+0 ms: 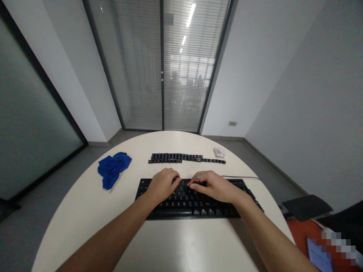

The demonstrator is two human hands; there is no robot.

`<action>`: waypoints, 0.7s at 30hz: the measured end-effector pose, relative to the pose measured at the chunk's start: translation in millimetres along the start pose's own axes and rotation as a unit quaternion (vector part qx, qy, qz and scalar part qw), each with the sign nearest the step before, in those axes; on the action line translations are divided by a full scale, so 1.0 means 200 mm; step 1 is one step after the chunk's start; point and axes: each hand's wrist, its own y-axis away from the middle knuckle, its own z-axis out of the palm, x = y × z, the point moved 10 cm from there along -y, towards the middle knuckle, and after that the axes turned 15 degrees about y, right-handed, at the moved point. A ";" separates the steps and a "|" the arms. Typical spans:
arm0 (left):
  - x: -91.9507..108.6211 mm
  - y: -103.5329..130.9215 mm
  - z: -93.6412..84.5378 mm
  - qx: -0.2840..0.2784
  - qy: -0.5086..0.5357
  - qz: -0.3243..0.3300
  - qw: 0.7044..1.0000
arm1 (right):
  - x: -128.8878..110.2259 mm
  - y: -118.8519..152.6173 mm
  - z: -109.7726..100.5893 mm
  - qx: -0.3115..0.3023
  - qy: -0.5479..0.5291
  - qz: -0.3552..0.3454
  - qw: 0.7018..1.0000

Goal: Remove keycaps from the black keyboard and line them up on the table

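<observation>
A black keyboard lies in front of me on the round table, with part of its upper rows under my hands. Over its upper left middle is my left hand, its fingers curled and the thumb close to the index fingertip. My right hand bends over the upper right middle, index finger and thumb drawn together near the keys. Whatever sits between the fingertips of either hand is too small or hidden to make out. Behind the keyboard, several loose black keycaps are lined up in rows.
A crumpled blue cloth lies at the table's left, with a thin light stick beside it. White crumpled tissue or plastic rests at the back right. The keyboard cable runs right across the pale table. A dark chair stands right.
</observation>
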 end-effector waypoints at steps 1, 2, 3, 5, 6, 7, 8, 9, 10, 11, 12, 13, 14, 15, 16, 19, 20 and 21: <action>0.02 0.00 0.00 -0.002 0.009 0.013 1.000 | 0.02 0.00 0.00 -0.001 0.000 0.008 1.000; 0.04 0.00 0.00 -0.006 0.020 0.027 0.999 | 0.03 0.00 0.01 -0.003 -0.003 0.017 1.000; 0.07 0.01 0.00 -0.015 0.032 0.041 0.999 | 0.05 0.01 0.01 -0.008 -0.008 0.025 1.000; 0.12 0.02 0.01 -0.040 0.055 0.075 0.995 | 0.08 0.01 0.03 -0.019 -0.023 0.030 0.999; 0.15 0.02 0.02 -0.055 0.063 0.093 0.992 | 0.08 0.01 0.04 -0.024 -0.028 0.029 0.999; 0.17 0.03 0.02 -0.068 0.069 0.112 0.989 | 0.09 0.01 0.05 -0.028 -0.029 0.029 0.999; 0.19 0.04 0.03 -0.080 0.073 0.129 0.986 | 0.09 0.01 0.05 -0.030 -0.029 0.030 0.999; 0.21 0.05 0.03 -0.090 0.076 0.143 0.983 | 0.10 0.00 0.05 -0.032 -0.027 0.033 0.999; 0.22 0.06 0.04 -0.097 0.078 0.152 0.980 | 0.10 0.01 0.06 -0.033 -0.027 0.035 0.998; 0.23 0.06 0.04 -0.103 0.080 0.157 0.979 | 0.10 0.01 0.06 -0.036 -0.027 0.038 0.998; 0.23 0.06 0.04 -0.106 0.082 0.157 0.978 | 0.11 0.01 0.07 -0.038 -0.029 0.041 0.998; 0.22 0.06 0.05 -0.107 0.084 0.156 0.978 | 0.11 0.01 0.07 -0.042 -0.032 0.041 0.998; 0.22 0.06 0.05 -0.108 0.086 0.152 0.979 | 0.11 0.01 0.07 -0.044 -0.035 0.040 0.998; 0.22 0.06 0.05 -0.109 0.088 0.148 0.979 | 0.11 0.01 0.08 -0.045 -0.038 0.039 0.997; 0.21 0.05 0.05 -0.108 0.090 0.144 0.979 | 0.12 0.01 0.08 -0.045 -0.042 0.039 0.997; 0.21 0.05 0.06 -0.111 0.085 0.122 0.983 | 0.13 0.01 0.08 -0.045 -0.061 0.044 0.996; 0.20 0.05 0.06 -0.108 0.080 0.112 0.985 | 0.14 0.01 0.08 -0.048 -0.071 0.048 0.995; 0.20 0.05 0.07 -0.104 0.074 0.102 0.987 | 0.15 0.01 0.08 -0.052 -0.085 0.052 0.994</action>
